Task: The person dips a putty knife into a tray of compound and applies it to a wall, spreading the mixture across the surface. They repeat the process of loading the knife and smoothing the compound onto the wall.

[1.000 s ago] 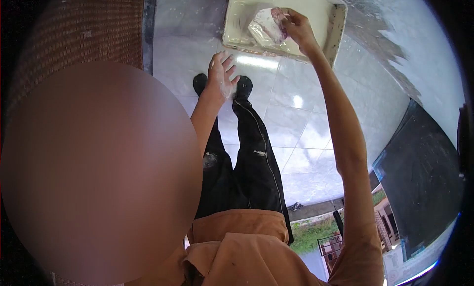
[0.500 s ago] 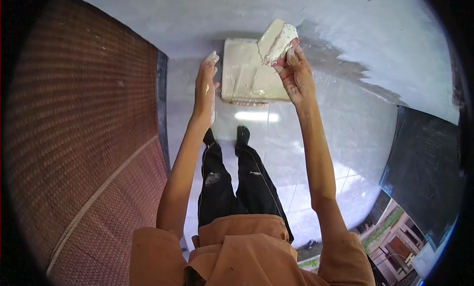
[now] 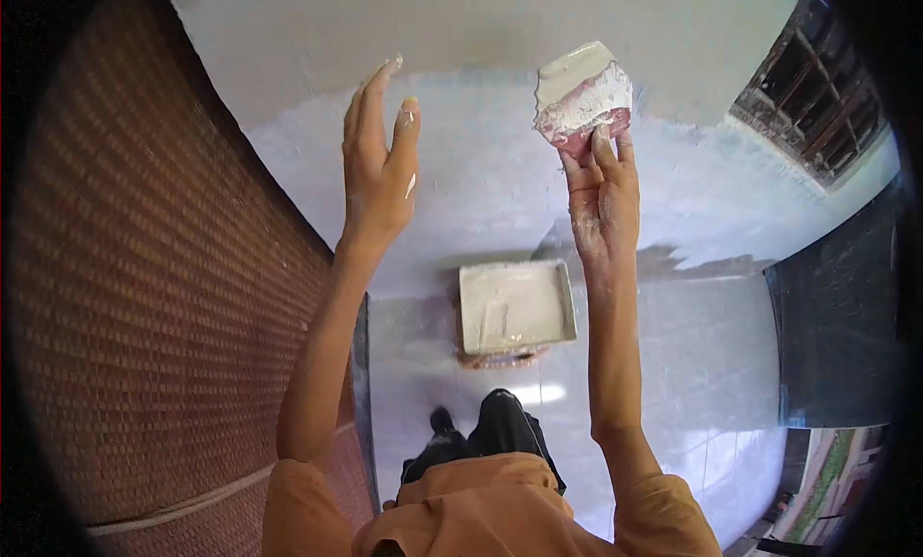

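My right hand [image 3: 606, 192] grips a reddish scraper [image 3: 583, 100] loaded with thick, wet, off-white paste, raised in front of the wall. My left hand [image 3: 380, 163] is up at the left with thumb and fingers apart; it holds nothing, and whitish paste marks its fingertips and thumb. Below and between the hands, a rectangular tray [image 3: 517, 305] of the same paste rests on a low support above the floor. The wall [image 3: 481, 173] behind is partly coated, with a pale upper area and a whiter band.
A woven brown mat panel [image 3: 192, 317] stands along the left side. At the upper right is a barred window opening [image 3: 817, 76]. A dark panel [image 3: 841, 336] is at the right, above an outdoor view. Shiny tiles cover the floor [image 3: 673, 384].
The view has tilted up toward the wall, so the tray appears lower. Both hands are raised clear of the tray, the right still holding the scraper, and the left hand's fingers show more spread.
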`<action>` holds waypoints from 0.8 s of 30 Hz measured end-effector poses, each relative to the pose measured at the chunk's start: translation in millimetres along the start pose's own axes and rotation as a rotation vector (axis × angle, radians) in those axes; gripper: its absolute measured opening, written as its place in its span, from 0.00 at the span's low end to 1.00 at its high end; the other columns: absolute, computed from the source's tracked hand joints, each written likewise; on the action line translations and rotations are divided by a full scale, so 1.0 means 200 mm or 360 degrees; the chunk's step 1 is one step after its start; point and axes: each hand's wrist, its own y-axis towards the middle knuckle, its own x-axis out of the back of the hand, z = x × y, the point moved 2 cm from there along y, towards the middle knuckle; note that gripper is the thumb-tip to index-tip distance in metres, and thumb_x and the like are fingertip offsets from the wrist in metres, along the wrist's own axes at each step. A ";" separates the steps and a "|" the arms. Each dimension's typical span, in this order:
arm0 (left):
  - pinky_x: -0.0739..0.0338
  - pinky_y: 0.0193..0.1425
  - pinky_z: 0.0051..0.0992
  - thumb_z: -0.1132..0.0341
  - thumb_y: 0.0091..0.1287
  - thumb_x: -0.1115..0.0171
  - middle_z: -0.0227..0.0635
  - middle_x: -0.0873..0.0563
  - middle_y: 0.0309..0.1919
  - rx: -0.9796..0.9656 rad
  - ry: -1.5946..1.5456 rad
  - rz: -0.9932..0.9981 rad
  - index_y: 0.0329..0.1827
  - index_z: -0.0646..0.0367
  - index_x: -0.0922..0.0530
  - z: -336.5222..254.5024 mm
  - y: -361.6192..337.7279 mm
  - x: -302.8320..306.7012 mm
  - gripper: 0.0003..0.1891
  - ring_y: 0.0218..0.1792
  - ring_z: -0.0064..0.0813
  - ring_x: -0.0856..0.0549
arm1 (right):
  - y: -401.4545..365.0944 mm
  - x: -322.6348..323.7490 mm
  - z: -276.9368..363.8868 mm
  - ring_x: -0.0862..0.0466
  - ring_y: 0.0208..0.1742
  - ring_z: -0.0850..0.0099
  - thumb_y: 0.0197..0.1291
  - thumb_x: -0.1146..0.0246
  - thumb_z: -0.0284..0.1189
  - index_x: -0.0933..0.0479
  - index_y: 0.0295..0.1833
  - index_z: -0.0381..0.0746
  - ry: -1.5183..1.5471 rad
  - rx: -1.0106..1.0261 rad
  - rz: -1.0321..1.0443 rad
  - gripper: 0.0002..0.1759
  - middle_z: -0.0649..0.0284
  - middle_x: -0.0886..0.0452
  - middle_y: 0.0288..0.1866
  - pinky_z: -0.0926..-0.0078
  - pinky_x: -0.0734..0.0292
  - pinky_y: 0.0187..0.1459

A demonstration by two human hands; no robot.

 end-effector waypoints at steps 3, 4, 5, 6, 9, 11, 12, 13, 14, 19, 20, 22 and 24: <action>0.41 0.72 0.44 0.60 0.74 0.52 0.47 0.29 0.67 -0.0301 0.0256 -0.0080 0.69 0.57 0.33 -0.07 0.22 0.08 0.23 0.69 0.49 0.34 | 0.09 -0.19 0.10 0.23 0.62 0.65 0.71 0.47 0.22 0.45 0.72 0.33 -0.0007 0.0117 -0.0012 0.26 0.53 0.28 0.62 0.63 0.22 0.63; 0.41 0.72 0.44 0.60 0.74 0.52 0.47 0.29 0.67 -0.0336 0.0254 -0.0100 0.69 0.57 0.33 -0.08 0.28 0.09 0.23 0.69 0.49 0.34 | 0.13 -0.23 0.12 0.21 0.57 0.68 0.70 0.45 0.23 0.42 0.68 0.35 0.0059 0.0153 0.0008 0.24 0.55 0.26 0.58 0.68 0.18 0.58; 0.42 0.72 0.47 0.59 0.73 0.51 0.46 0.30 0.68 -0.0389 0.0364 -0.0135 0.70 0.57 0.33 -0.09 0.33 0.10 0.24 0.71 0.50 0.36 | 0.17 -0.27 0.14 0.18 0.53 0.71 0.69 0.43 0.23 0.39 0.65 0.37 0.0126 0.0186 0.0030 0.22 0.57 0.24 0.55 0.72 0.15 0.52; 0.44 0.71 0.50 0.58 0.73 0.50 0.45 0.31 0.69 -0.0435 0.0475 -0.0173 0.70 0.56 0.34 -0.09 0.38 0.10 0.25 0.72 0.52 0.37 | 0.21 -0.31 0.15 0.18 0.53 0.71 0.69 0.43 0.23 0.39 0.65 0.37 0.0137 0.0205 0.0058 0.22 0.57 0.24 0.55 0.72 0.15 0.52; 0.46 0.70 0.54 0.57 0.71 0.49 0.43 0.33 0.70 -0.0547 0.0642 -0.0219 0.71 0.55 0.34 -0.10 0.51 0.10 0.26 0.73 0.54 0.40 | 0.32 -0.39 0.19 0.19 0.54 0.72 0.69 0.43 0.23 0.40 0.67 0.36 0.0141 0.0328 0.0187 0.24 0.58 0.24 0.55 0.73 0.15 0.52; 0.46 0.70 0.53 0.57 0.71 0.48 0.43 0.33 0.70 -0.0589 0.0694 -0.0270 0.71 0.54 0.34 -0.11 0.58 0.09 0.26 0.73 0.53 0.40 | 0.41 -0.41 0.22 0.19 0.54 0.73 0.70 0.44 0.24 0.39 0.68 0.35 0.0099 0.0327 0.0253 0.24 0.59 0.23 0.56 0.73 0.17 0.54; 0.46 0.69 0.52 0.57 0.70 0.48 0.42 0.33 0.70 -0.0614 0.0753 -0.0294 0.71 0.53 0.34 -0.11 0.61 0.08 0.26 0.74 0.52 0.41 | 0.44 -0.42 0.23 0.19 0.54 0.73 0.70 0.44 0.24 0.39 0.68 0.35 0.0107 0.0334 0.0273 0.24 0.59 0.23 0.56 0.73 0.17 0.54; 0.46 0.69 0.52 0.57 0.70 0.48 0.42 0.33 0.70 -0.0623 0.0764 -0.0313 0.71 0.53 0.34 -0.11 0.64 0.07 0.26 0.74 0.52 0.41 | 0.47 -0.44 0.23 0.19 0.54 0.74 0.70 0.44 0.25 0.38 0.68 0.34 0.0111 0.0352 0.0267 0.23 0.59 0.24 0.57 0.73 0.18 0.55; 0.46 0.69 0.52 0.58 0.70 0.48 0.42 0.33 0.70 -0.0610 0.0808 -0.0340 0.71 0.53 0.34 -0.11 0.66 0.07 0.26 0.74 0.52 0.41 | 0.50 -0.46 0.24 0.19 0.53 0.74 0.71 0.44 0.25 0.38 0.68 0.34 0.0115 0.0368 0.0266 0.23 0.60 0.24 0.58 0.72 0.19 0.56; 0.46 0.69 0.52 0.58 0.69 0.47 0.40 0.34 0.71 -0.0610 0.0926 -0.0419 0.72 0.51 0.34 -0.08 0.73 0.02 0.27 0.74 0.52 0.41 | 0.67 -0.49 0.19 0.20 0.54 0.75 0.71 0.44 0.25 0.34 0.66 0.34 0.0028 0.0555 0.0339 0.21 0.63 0.24 0.56 0.72 0.20 0.57; 0.46 0.69 0.52 0.59 0.69 0.46 0.40 0.34 0.71 -0.0603 0.0936 -0.0432 0.72 0.51 0.34 -0.08 0.75 0.01 0.27 0.74 0.52 0.42 | 0.70 -0.51 0.18 0.21 0.53 0.76 0.71 0.44 0.24 0.34 0.66 0.34 -0.0040 0.0636 0.0335 0.20 0.63 0.24 0.56 0.72 0.20 0.57; 0.46 0.69 0.52 0.59 0.69 0.46 0.40 0.34 0.72 -0.0594 0.0940 -0.0441 0.72 0.51 0.34 -0.07 0.76 0.00 0.27 0.74 0.52 0.42 | 0.72 -0.55 0.14 0.20 0.53 0.75 0.71 0.45 0.23 0.29 0.62 0.30 -0.0057 0.0775 0.0342 0.17 0.59 0.19 0.52 0.74 0.24 0.59; 0.48 0.71 0.53 0.59 0.71 0.48 0.40 0.36 0.72 -0.0555 0.0969 -0.0411 0.73 0.50 0.37 -0.06 0.79 0.00 0.27 0.75 0.50 0.43 | 0.74 -0.60 0.11 0.20 0.56 0.71 0.69 0.45 0.19 0.26 0.60 0.28 -0.0671 0.1246 0.0221 0.15 0.57 0.19 0.55 0.74 0.27 0.61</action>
